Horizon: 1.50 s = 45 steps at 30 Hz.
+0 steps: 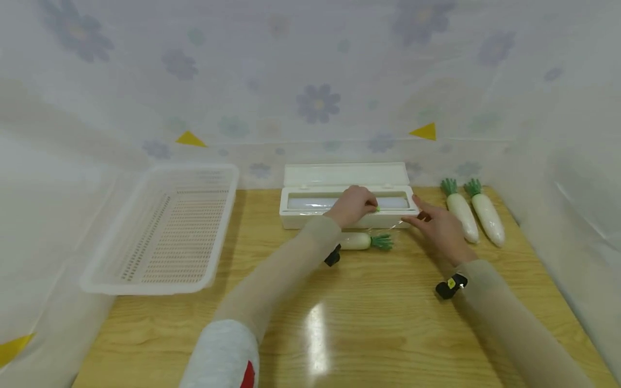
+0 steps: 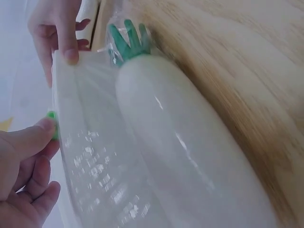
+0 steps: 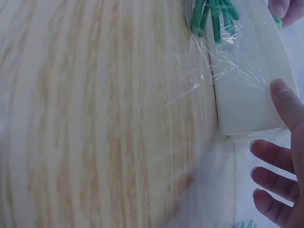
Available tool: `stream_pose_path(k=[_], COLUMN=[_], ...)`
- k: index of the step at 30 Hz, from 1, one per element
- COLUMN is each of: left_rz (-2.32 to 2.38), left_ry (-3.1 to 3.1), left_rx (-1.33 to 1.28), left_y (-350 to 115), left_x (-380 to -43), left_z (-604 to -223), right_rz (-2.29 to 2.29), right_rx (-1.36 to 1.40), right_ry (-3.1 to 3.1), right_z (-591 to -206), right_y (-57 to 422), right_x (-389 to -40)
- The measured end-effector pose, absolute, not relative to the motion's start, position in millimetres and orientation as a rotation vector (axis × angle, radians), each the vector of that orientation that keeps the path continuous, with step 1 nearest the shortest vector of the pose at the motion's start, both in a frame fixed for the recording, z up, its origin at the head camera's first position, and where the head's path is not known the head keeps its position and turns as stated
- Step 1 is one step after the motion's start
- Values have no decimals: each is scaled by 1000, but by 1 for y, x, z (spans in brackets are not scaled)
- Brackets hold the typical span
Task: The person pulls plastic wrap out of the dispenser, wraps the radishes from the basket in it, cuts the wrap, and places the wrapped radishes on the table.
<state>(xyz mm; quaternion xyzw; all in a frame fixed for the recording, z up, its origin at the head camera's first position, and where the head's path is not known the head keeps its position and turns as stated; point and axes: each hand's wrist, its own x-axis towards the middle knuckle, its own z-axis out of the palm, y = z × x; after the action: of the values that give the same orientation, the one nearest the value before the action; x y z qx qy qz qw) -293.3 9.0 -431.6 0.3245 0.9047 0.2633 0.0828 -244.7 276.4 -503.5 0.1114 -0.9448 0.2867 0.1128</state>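
Note:
A white plastic-wrap dispenser stands on the table with its lid raised and a film roll inside. At its front edge my left hand pinches a small green slide cutter between thumb and fingers. My right hand grips the dispenser's right end, thumb on the front face in the right wrist view. Close in front of the dispenser lies a white radish with green leaves, partly hidden by my left forearm. Clear film stretches from the dispenser over the radish and its leaves.
Two more white radishes with green tops lie to the right, near my right hand. A white slotted basket stands on the left of the wooden table. A flowered curtain hangs behind.

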Motion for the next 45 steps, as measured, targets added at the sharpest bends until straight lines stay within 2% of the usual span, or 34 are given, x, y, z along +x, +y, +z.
stream_pose_path(k=[25, 45], left_rz=[772, 743], left_ry=[2787, 2768], left_rx=[862, 772], left_y=[-122, -179], left_x=[-291, -288], left_z=[-420, -410], right_rz=[778, 779], right_rx=[370, 385], right_ry=[-2749, -2751], right_z=[-502, -500], right_y=[278, 271], right_x=[-246, -246])
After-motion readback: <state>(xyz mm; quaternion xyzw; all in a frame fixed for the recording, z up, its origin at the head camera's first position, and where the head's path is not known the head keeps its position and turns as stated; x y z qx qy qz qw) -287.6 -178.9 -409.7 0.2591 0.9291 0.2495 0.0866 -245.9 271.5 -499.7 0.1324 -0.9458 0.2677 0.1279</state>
